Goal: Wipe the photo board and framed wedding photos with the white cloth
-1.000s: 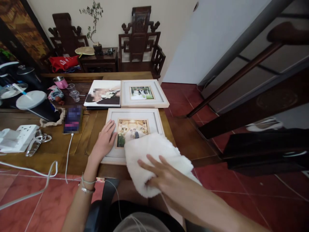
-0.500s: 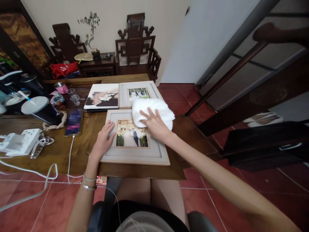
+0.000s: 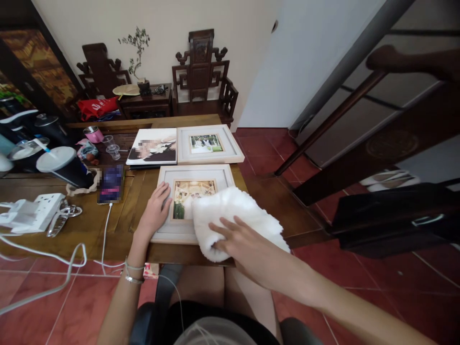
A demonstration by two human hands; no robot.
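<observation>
My right hand (image 3: 241,242) lies flat, fingers spread, on a white fluffy cloth (image 3: 233,218) covering the near right corner of the nearer picture frame (image 3: 166,203) at the counter's (image 3: 86,225) near edge; my left hand (image 3: 155,214) presses the frame's left border, fingers loosely together

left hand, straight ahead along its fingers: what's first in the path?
The left hand lies flat on the near pale wooden picture frame, fingers pointing away and slightly right. Sliding on, they would probably cross that frame's far rail, then meet the frameless photo print beyond; depth is hard to judge.
</observation>
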